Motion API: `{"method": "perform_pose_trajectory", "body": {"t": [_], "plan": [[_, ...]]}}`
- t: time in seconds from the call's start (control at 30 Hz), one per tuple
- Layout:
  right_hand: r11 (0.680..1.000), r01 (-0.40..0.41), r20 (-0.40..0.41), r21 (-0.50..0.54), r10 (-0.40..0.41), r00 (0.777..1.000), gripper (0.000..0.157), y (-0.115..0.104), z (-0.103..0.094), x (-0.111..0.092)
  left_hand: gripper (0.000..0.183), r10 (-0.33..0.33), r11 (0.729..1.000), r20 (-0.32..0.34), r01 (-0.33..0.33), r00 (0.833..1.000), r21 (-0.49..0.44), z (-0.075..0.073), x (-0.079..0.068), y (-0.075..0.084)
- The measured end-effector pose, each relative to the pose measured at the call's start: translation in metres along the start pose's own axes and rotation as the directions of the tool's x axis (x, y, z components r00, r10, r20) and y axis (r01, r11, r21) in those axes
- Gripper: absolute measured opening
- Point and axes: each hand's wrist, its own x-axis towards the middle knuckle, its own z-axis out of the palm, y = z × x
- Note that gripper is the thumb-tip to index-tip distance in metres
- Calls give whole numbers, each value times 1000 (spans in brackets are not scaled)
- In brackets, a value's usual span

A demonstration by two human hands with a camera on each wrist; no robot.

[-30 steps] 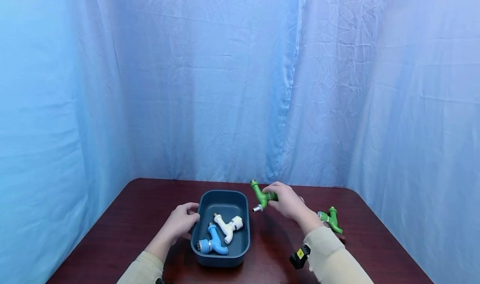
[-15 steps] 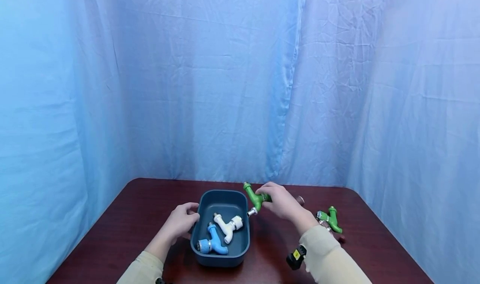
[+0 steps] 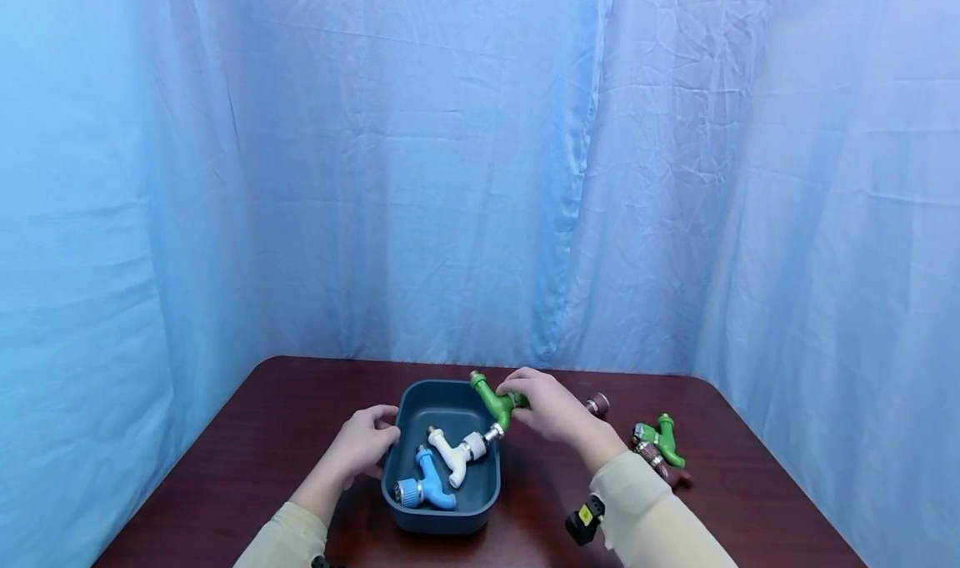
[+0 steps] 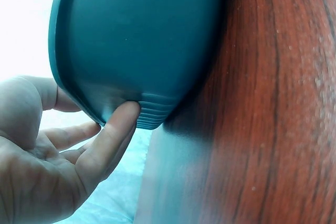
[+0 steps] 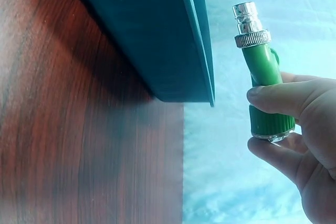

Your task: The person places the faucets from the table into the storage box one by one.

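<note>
Nearest, a blue tap (image 3: 431,486) is lying in the near end of a dark blue tray (image 3: 442,525) on the desk (image 3: 300,405), with a white tap (image 3: 454,455) resting just beyond it. Left-hand fingers are curling around the tray's left wall, the left hand (image 3: 358,444) steadying it. Off to the right, a brown tap (image 3: 651,454) and a second green tap (image 3: 666,443) are lying together. The right hand (image 3: 551,405) is holding a green tap (image 3: 491,399) above the tray's right rim, fingers and thumb pinching its ribbed handle. That tap is looking stiff, fairly light and hard to break; its smooth body could be slipping under damp skin, so the ribbed handle is offering the surest hold. Farthest back, a pale blue curtain (image 3: 450,176) is hanging.
</note>
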Motion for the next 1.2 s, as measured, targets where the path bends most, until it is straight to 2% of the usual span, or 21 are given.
{"method": "perform_pose_trajectory", "body": {"t": [0.4,0.8,1.2], "plan": [[997,52,53,-55,-49,997,32,-14,6,4,52,-6,1000,2,6,1000,-4,0,0,1],[983,162,87,-85,-155,984,30,-26,11,8,52,-8,1000,3,8,1000,-7,-1,0,1],[982,177,169,-73,-163,972,30,-42,16,8,52,-12,1000,1,12,1000,0,-1,-1,2]]}}
